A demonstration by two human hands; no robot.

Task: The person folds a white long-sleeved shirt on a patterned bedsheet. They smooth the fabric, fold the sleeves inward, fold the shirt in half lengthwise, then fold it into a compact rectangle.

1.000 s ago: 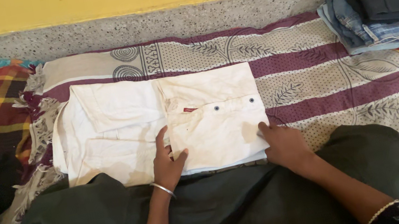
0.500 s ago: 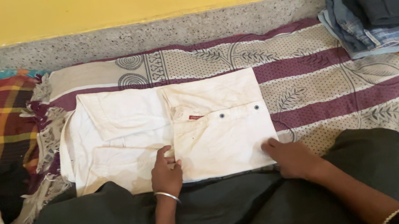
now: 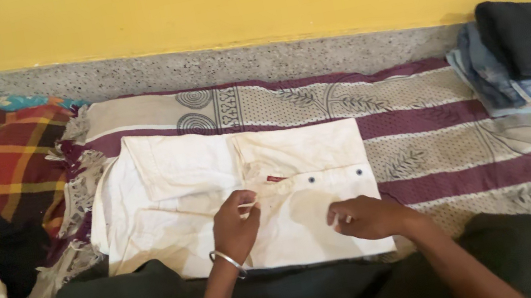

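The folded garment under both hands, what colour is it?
Off-white folded garment, faintly stained; the head view shows it.

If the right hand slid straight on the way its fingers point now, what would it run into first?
The right hand lies on the white folded garment, fingers pointing toward the left hand. Sliding straight on, it would cross bare white cloth and most likely meet the left hand first, though its exact line is hard to judge.
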